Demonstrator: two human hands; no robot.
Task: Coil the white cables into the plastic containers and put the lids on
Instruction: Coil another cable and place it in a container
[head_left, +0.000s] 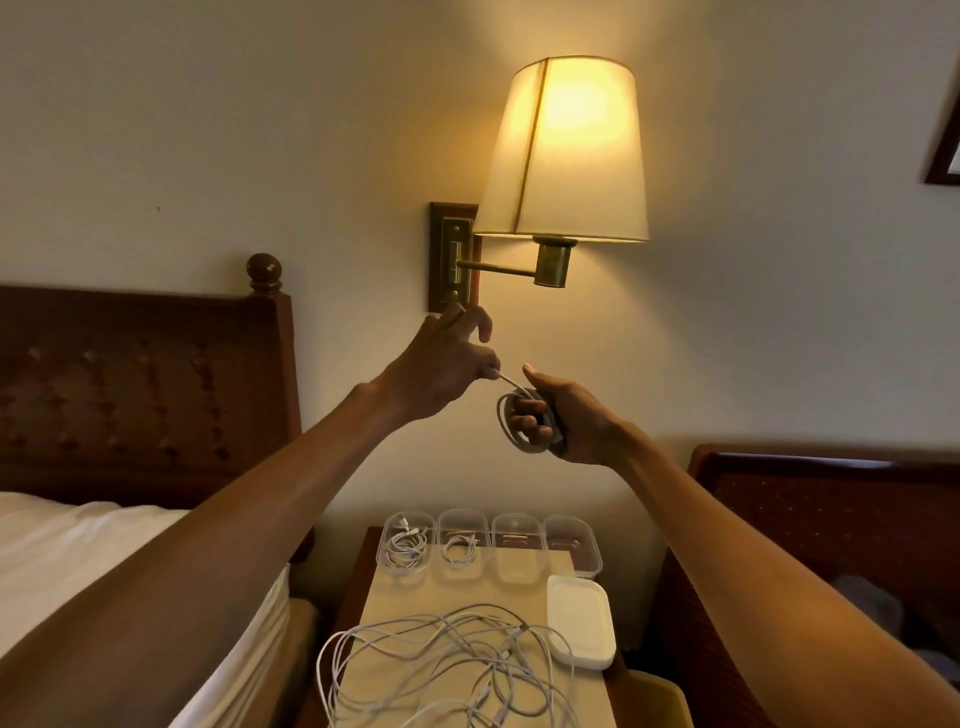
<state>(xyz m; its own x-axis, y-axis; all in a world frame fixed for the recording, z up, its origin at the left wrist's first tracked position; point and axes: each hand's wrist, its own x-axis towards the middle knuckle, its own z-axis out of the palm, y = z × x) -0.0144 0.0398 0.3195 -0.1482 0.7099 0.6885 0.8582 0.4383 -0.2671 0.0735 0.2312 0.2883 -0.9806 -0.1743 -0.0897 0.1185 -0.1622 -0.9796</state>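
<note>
Raised in front of the wall, my right hand (563, 418) grips a small coil of white cable (511, 428) wound around its fingers. My left hand (444, 366) pinches the free end of that same cable just left of the coil. Far below, a row of clear plastic containers (574, 551) stands at the back of the nightstand; the two on the left each hold a coiled cable (408, 545). A tangle of loose white cables (447, 660) lies at the front. A stack of white lids (582, 626) sits to its right.
The nightstand (374, 597) stands between a bed with white sheets (78, 561) and dark headboard on the left and a second wooden headboard (831, 519) on the right. A lit wall lamp (566, 156) hangs just above my hands.
</note>
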